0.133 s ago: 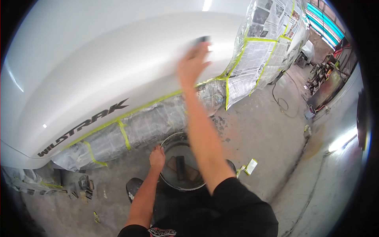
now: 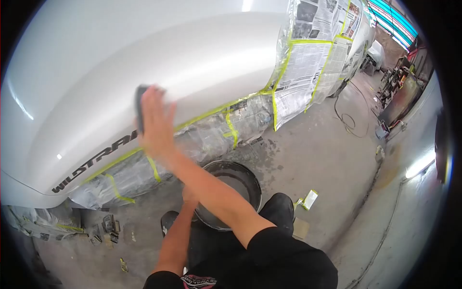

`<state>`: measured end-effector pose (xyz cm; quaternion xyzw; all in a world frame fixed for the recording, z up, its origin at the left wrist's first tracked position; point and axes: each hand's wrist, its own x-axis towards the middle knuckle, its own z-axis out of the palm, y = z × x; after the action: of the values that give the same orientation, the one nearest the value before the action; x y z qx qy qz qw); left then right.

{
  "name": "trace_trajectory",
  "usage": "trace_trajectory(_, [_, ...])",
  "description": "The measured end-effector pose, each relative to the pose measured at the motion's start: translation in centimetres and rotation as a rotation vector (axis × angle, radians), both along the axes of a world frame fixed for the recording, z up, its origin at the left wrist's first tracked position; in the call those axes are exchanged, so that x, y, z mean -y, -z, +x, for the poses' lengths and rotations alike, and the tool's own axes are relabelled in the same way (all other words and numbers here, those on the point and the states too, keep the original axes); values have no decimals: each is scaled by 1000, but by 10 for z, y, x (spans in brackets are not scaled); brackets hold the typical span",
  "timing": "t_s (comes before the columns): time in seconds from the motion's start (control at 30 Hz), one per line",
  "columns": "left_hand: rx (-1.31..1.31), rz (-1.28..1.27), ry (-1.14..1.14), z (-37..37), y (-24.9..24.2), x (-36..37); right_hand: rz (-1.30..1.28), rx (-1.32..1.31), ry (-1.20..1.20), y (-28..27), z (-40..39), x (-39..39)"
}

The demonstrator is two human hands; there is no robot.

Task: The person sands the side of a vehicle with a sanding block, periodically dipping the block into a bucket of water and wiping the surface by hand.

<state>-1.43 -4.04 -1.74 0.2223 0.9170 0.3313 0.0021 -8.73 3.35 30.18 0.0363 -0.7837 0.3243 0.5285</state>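
My right hand (image 2: 158, 126), blurred by motion, presses a dark sanding block (image 2: 140, 107) to the white car panel (image 2: 211, 62), just above the WILDTRAK lettering (image 2: 96, 161). Its fingers lie over the block's back. Down by the floor, my left hand (image 2: 189, 194) is at the left rim of a round black bucket (image 2: 260, 190) with water in it. My right forearm crosses in front and hides the left fingers and part of the bucket.
Newspaper and plastic masking (image 2: 303, 72) with yellow tape covers the car's right part. Wrapped plastic (image 2: 197, 139) runs along the sill. Several small blocks (image 2: 109, 226) lie on the floor at left. A hose (image 2: 344, 118) curls at right, near a cluttered rack (image 2: 402, 96).
My right hand has swept left and down along the panel with the sanding block, and its forearm now crosses over the bucket. The left hand stays at the rim. The view has shifted slightly.
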Motion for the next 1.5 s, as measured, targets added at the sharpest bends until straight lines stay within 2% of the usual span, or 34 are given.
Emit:
trace_trajectory(0.03, [-86, 94, 54, 6, 18, -2, 111, 96, -214, 12, 26, 10])
trace_trajectory(0.07, [48, 96, 10, 17, 33, -12, 154, 216, -247, 32, 49, 3])
trace_trajectory(0.1, [-45, 111, 4, 18, 32, -13, 185, 313, -280, 55, 67, -10])
trace_trajectory(0.17, [-237, 159, -17, 18, 26, -23, -81, 525, -384, 115, 114, -42])
trace_trajectory(0.2, [-103, 90, -54, 21, 14, -26, -104, 610, -336, 146, 139, -62])
trace_trajectory(0.23, [22, 27, -95, 18, -9, -32, -280, 796, -334, 178, 157, -80])
trace_trajectory(0.27, [149, -38, -136, 16, -25, -34, -336, 929, -286, 233, 166, -97])
trace_trajectory(0.33, [111, -9, -133, 21, -34, -33, -15, 1131, 47, 322, 171, -109])
trace_trajectory(0.37, [87, 7, -127, 19, -36, -34, 1, 1211, 58, 343, 168, -106])
trace_trajectory(0.43, [58, -1, -127, 18, -30, -35, 36, 1365, 85, 371, 155, -96])
trace_trajectory(0.53, [100, -21, -132, 17, -36, -36, 110, 1451, 143, 401, 140, -75])
trace_trajectory(0.63, [127, -25, -149, 17, -33, -34, 115, 1684, -98, 439, 138, -69])
trace_trajectory(0.73, [114, -25, -154, 20, -31, -33, 311, 1779, -351, 462, 146, -70])
trace_trajectory(0.77, [102, -22, -153, 19, -32, -34, 155, 1704, -362, 463, 142, -72])
trace_trajectory(0.83, [103, -45, -157, 15, -30, -38, -170, 1528, -362, 459, 133, -80])
trace_trajectory(0.9, [107, -65, -144, 19, -27, -33, -280, 1532, -379, 395, 130, -91])
trace_trajectory(0.97, [96, -55, -128, 19, -28, -33, -270, 1356, -381, 346, 131, -112])
trace_trajectory(1.03, [50, -58, -115, 20, -27, -33, -726, 1250, -290, 237, 138, -129])
trace_trajectory(1.07, [30, -58, -115, 21, -27, -32, -908, 1105, -352, 211, 131, -146])
trace_trajectory(1.1, [37, -63, -108, 19, -29, -32, -718, 890, -183, 132, 133, -155])
trace_trajectory(1.13, [46, -70, -100, 19, -30, -31, -590, 386, -65, 87, 121, -160])
trace_trajectory(1.17, [60, -76, -91, 21, -29, -32, -630, 285, 11, 19, 112, -168])
trace_trajectory(1.23, [41, -110, -96, 19, -21, -34, -593, -211, 124, -24, 46, -187])
trace_trajectory(1.27, [31, -125, -103, 14, -14, -34, -546, -302, 256, -39, 5, -189])
trace_trajectory(1.33, [4, -151, -37, -1, 31, -25, -449, -48, 376, -56, -51, -141])
trace_trajectory(1.37, [-10, -165, -3, -5, 43, -22, -330, 22, 545, -56, -58, -101])
trace_trajectory(1.4, [20, -122, 0, -1, 34, -23, -239, -14, 434, -43, -55, -70])
trace_trajectory(1.43, [50, -79, 5, 6, 17, -22, -247, 64, 262, -38, -35, -59])
trace_trajectory(1.5, [84, -71, -25, 13, -7, -27, -138, 35, 511, -29, -54, -103])
